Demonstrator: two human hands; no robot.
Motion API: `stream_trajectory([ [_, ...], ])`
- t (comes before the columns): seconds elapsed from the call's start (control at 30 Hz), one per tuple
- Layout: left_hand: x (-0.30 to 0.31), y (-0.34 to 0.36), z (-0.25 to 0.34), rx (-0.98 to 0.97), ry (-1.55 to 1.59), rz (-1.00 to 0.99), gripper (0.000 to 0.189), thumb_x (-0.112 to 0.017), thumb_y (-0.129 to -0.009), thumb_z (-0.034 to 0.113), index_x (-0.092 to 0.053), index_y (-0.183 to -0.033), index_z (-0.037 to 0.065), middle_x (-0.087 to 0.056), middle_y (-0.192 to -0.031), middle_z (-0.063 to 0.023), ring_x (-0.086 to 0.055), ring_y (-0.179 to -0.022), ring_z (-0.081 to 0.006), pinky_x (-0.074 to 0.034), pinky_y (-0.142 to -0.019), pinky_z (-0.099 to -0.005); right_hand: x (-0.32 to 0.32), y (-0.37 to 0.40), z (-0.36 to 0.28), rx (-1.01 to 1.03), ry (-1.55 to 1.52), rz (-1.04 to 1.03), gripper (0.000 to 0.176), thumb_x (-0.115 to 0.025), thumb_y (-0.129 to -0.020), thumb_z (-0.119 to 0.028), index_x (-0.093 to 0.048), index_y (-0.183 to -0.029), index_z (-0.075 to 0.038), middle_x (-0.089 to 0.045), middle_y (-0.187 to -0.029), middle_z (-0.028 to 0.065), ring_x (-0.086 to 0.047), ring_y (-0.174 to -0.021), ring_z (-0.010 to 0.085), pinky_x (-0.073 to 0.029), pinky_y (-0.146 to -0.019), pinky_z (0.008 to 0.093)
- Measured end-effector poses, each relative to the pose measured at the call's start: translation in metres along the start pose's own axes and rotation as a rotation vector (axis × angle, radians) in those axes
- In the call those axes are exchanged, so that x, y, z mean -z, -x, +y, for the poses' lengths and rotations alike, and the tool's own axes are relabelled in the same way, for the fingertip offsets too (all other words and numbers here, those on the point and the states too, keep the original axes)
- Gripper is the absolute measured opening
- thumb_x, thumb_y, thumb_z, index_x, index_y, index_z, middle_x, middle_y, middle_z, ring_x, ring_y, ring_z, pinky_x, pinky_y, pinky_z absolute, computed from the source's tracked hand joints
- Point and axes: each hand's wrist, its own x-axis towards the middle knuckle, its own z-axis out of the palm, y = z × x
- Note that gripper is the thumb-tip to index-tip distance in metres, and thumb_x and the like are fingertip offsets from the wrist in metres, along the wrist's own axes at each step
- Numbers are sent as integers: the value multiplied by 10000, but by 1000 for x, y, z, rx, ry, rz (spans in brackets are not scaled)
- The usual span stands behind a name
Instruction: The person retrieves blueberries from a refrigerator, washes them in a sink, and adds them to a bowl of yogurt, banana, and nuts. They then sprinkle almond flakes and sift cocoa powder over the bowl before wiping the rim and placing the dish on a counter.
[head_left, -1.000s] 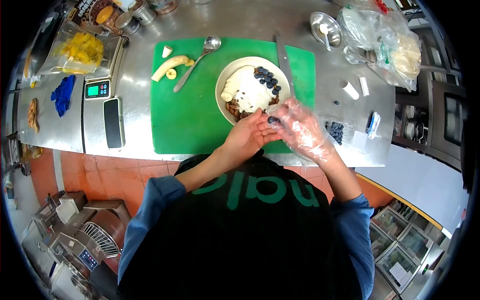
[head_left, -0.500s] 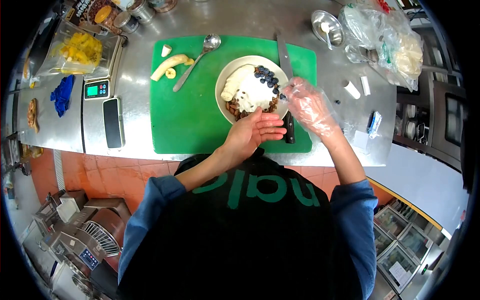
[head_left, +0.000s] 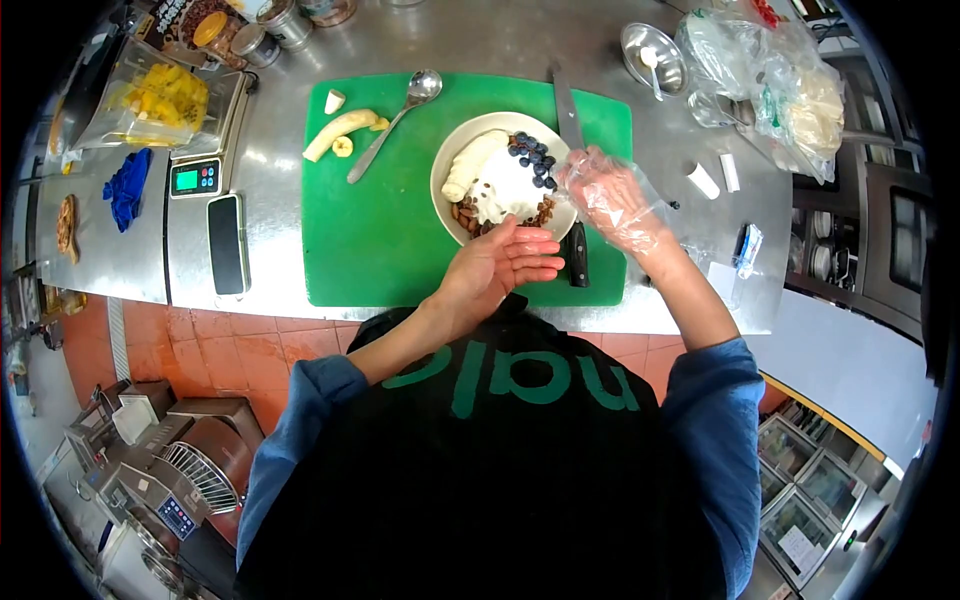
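The person's right hand (head_left: pixel 612 200), covered by a loose, clear plastic glove, was at the right rim of a round, shallow, cream-white bowl (head_left: pixel 437 178). Its fingers were bunched narrowly together and pointed in over the rim, just beside a cluster of small, round, dark-blue blueberries (head_left: pixel 535 158). Whether a berry was pinched between the fingertips could not be told, because the glove and the fingers hid the spot.

The bare left hand (head_left: pixel 500 260) was spread wide, palm turned up and holding nothing, its fingers directed toward the right. It hovered at the bowl's near side, its thumb overlapping the near edge in the view.

The bowl stood on a green, rectangular cutting board (head_left: pixel 380 240), ahead of the left hand and left of the right one. Inside, the blueberries lay on the upper right of a smooth, white, creamy layer (head_left: pixel 512 198), with a pale, peeled banana portion (head_left: pixel 465 172) along the left and brown almonds (head_left: pixel 466 214) at the lower left.

A long steel knife with a black handle (head_left: pixel 578 258) lay to the bowl's right, partly hidden by the right hand. The board rested on a grey metal worktop (head_left: pixel 270 200).
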Motion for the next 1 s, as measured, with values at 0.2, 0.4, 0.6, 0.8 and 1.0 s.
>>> stream_trajectory([
  [0.2,3,-2,-2,19,-24,-16,471,-281,-975,338,-521,-1047,-61,-599,-1012,-189,-607,-919,-271,-499,-823,-369,-2,1,-2,-101,-71,-10,198,-579,-767,-132,-571,-947,-51,-561,-1006,96,-548,-935,267,-479,-739,366],
  [0.4,1,2,1,23,-45,-14,476,-276,-976,339,-516,-1060,-64,-601,-1003,-182,-606,-916,-267,-497,-824,-365,-15,6,1,-119,-180,67,260,-627,-759,-178,-556,-975,-53,-569,-1026,94,-558,-930,265,-482,-749,362],
  [0.6,-2,7,4,16,-47,-15,476,-271,-978,336,-511,-1077,-63,-599,-1003,-181,-604,-924,-265,-493,-834,-355,1,74,62,-868,-513,442,209,-578,-836,-200,-594,-936,-17,-624,-1026,112,-606,-910,272,-493,-750,313],
  [0.8,-10,7,3,88,-104,23,474,-272,-977,339,-503,-1084,-60,-599,-1005,-183,-603,-924,-275,-492,-830,-365,-65,171,133,-790,-103,34,167,-579,-774,-85,-611,-935,-51,-658,-910,77,-641,-825,221,-503,-703,304],
  [1.0,0,7,-1,52,-101,5,471,-274,-977,338,-507,-1071,-60,-598,-1006,-183,-600,-924,-274,-491,-824,-363,-84,132,110,-1186,-22,-197,248,-598,-769,-276,-611,-957,-115,-643,-918,131,-622,-853,311,-496,-746,386],
])
